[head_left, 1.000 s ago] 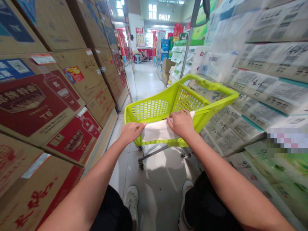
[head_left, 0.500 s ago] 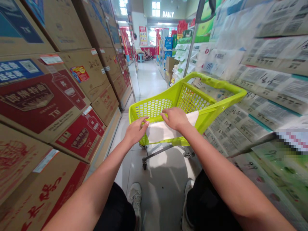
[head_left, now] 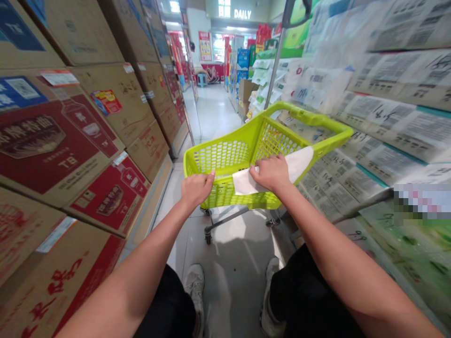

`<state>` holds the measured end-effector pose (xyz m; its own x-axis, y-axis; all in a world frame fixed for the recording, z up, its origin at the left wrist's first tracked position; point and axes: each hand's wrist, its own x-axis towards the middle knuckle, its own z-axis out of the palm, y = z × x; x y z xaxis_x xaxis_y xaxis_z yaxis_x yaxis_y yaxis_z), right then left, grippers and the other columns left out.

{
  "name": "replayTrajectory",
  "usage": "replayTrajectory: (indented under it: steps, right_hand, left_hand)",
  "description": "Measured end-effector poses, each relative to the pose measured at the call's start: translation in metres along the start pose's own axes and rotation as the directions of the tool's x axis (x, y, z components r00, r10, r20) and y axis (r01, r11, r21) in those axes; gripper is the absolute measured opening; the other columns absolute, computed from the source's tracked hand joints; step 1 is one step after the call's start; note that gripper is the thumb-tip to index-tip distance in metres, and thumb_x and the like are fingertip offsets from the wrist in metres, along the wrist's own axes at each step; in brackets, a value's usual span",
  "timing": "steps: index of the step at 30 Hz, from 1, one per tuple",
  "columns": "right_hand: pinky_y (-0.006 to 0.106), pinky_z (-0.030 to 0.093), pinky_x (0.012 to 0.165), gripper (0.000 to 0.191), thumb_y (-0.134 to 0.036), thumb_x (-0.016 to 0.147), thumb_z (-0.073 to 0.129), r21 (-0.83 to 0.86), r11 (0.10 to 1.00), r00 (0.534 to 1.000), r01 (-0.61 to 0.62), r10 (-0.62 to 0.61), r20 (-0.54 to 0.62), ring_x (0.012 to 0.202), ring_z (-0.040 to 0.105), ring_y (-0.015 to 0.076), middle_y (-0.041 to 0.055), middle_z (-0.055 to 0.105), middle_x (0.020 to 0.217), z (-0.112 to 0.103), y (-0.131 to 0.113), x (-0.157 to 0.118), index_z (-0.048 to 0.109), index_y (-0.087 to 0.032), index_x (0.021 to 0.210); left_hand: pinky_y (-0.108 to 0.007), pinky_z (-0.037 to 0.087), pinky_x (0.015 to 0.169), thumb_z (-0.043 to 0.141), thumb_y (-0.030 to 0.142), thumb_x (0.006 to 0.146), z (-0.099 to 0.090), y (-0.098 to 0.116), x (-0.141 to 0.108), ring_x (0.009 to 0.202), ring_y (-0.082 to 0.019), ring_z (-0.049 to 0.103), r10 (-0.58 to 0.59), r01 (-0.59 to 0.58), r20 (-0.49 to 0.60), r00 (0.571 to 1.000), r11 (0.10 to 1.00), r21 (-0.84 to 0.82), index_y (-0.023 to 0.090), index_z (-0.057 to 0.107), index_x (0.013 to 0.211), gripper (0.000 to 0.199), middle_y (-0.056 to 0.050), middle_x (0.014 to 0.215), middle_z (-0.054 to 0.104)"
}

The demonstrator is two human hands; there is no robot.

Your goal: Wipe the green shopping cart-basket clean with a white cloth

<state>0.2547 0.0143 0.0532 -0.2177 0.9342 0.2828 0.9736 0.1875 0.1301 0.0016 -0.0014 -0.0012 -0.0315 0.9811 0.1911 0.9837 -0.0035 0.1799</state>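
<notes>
**Desk:** What do the hands have hold of?

**Photographer:** The right hand [head_left: 270, 172] lies palm-down on a white cloth [head_left: 298, 162], fingers curled over it and pressing it to the near rim of a lime-green shopping cart [head_left: 225, 157]. The cloth drapes along that rim and up the cart's right edge. The left hand [head_left: 195, 188] rests on the same rim, further left, fingers closed over the edge and touching plastic only, just clear of the cloth.

**Desk:** And the cart itself?

**Photographer:** It stands on a pale tiled floor [head_left: 232, 263] in a narrow supermarket aisle, directly ahead of the person, whose light sneakers [head_left: 193, 286] show below the forearms. The mesh basket tilts slightly to the right.

**Desk:** Surroundings?

**Photographer:** Stacked brown and red cardboard cartons [head_left: 70, 141] wall the left side. Shelves of wrapped paper goods [head_left: 380, 117] line the right, near the cart's edge. Far down the aisle, a lit "DAILY" sign [head_left: 242, 14] hangs above more displays.
</notes>
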Motion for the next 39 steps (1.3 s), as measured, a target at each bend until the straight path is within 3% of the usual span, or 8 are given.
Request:
replayTrajectory:
  steps: [5, 8, 15, 18, 27, 30, 36, 39]
  right_hand:
    - [0.04, 0.034, 0.091, 0.05, -0.043, 0.103, 0.033, 0.17, 0.963, 0.978, 0.21, -0.205, -0.041, 0.102, 0.066, 0.0277, 0.0145, 0.077, 0.106, 0.009, -0.066, -0.016, 0.076, -0.018, 0.103]
    - [0.039, 0.034, 0.091, 0.048, -0.037, 0.102, 0.033, 0.198, 0.96, 0.98, 0.2, -0.193, -0.05, 0.101, 0.065, 0.0273, 0.0138, 0.077, 0.104, 0.011, -0.076, -0.014, 0.077, -0.019, 0.101]
    - [0.042, 0.033, 0.091, 0.041, -0.034, 0.094, 0.043, 0.07, 0.996, 0.993, -0.056, 0.062, -0.097, 0.101, 0.061, 0.0312, 0.017, 0.076, 0.099, 0.004, 0.012, 0.005, 0.078, -0.013, 0.094]
    - [0.043, 0.032, 0.094, 0.041, -0.032, 0.094, 0.041, 0.049, 0.996, 0.984, -0.079, 0.086, -0.154, 0.103, 0.059, 0.0318, 0.0168, 0.075, 0.102, 0.007, 0.024, 0.004, 0.077, -0.012, 0.096]
    - [0.039, 0.031, 0.093, 0.042, -0.046, 0.103, 0.037, 0.251, 0.895, 0.924, 0.369, -0.324, -0.202, 0.105, 0.056, 0.0264, 0.0117, 0.072, 0.108, 0.023, -0.086, -0.021, 0.069, -0.018, 0.106]
    - [0.039, 0.031, 0.087, 0.046, -0.047, 0.105, 0.034, 0.219, 0.908, 0.929, 0.357, -0.319, -0.189, 0.098, 0.057, 0.0263, 0.0109, 0.072, 0.101, 0.025, -0.064, -0.013, 0.07, -0.018, 0.102]
    - [0.043, 0.031, 0.09, 0.049, -0.04, 0.104, 0.034, 0.076, 0.996, 0.964, 0.051, -0.029, -0.265, 0.099, 0.054, 0.0305, 0.0158, 0.072, 0.094, 0.027, 0.037, 0.012, 0.073, -0.015, 0.089]
    - [0.045, 0.03, 0.094, 0.046, -0.042, 0.102, 0.037, 0.099, 0.995, 0.952, 0.023, 0.008, -0.306, 0.101, 0.052, 0.0313, 0.0151, 0.072, 0.096, 0.028, 0.043, 0.014, 0.074, -0.015, 0.092]
  left_hand:
    - [-0.041, 0.052, 0.087, 0.015, 0.063, 0.1, -0.001, 0.012, -0.006, 0.106, -0.033, 0.07, -0.006, 0.006, 0.006, 1.0, 1.0, -0.022, 0.022, 0.08, 0.103, 0.077, -0.015, 0.104, 0.077]
    - [-0.04, 0.052, 0.086, 0.021, 0.066, 0.098, -0.007, 0.006, -0.003, 0.105, -0.033, 0.07, 0.0, 0.002, 0.053, 0.999, 1.0, -0.027, 0.027, 0.081, 0.103, 0.072, -0.012, 0.102, 0.078]
    - [-0.04, 0.051, 0.083, 0.02, 0.061, 0.099, -0.01, -0.012, 0.004, 0.104, -0.033, 0.07, -0.004, 0.004, 0.094, 0.996, 1.0, 0.006, 0.027, 0.081, 0.105, 0.07, -0.012, 0.105, 0.078]
    - [-0.039, 0.05, 0.083, 0.021, 0.063, 0.099, -0.005, -0.007, 0.002, 0.105, -0.032, 0.069, 0.008, -0.008, 0.044, 0.999, 1.0, 0.004, 0.029, 0.08, 0.111, 0.069, -0.011, 0.106, 0.078]
    - [-0.038, 0.049, 0.086, 0.013, 0.064, 0.1, -0.002, 0.007, -0.007, 0.104, -0.031, 0.07, 0.07, -0.07, 0.008, 0.998, 0.997, -0.012, 0.022, 0.08, 0.103, 0.079, -0.015, 0.105, 0.077]
    - [-0.036, 0.049, 0.084, 0.013, 0.063, 0.1, -0.006, -0.002, -0.004, 0.104, -0.031, 0.07, 0.048, -0.048, 0.043, 0.998, 0.999, -0.001, 0.023, 0.08, 0.103, 0.078, -0.014, 0.105, 0.078]
    - [-0.037, 0.049, 0.08, 0.016, 0.063, 0.099, -0.009, -0.016, 0.003, 0.104, -0.033, 0.071, 0.008, -0.012, 0.082, 0.997, 0.999, 0.048, 0.023, 0.081, 0.105, 0.077, -0.013, 0.105, 0.078]
    - [-0.036, 0.048, 0.079, 0.017, 0.063, 0.099, -0.006, -0.013, 0.0, 0.104, -0.032, 0.07, 0.021, -0.023, 0.042, 0.999, 0.999, 0.042, 0.026, 0.08, 0.109, 0.074, -0.012, 0.105, 0.078]
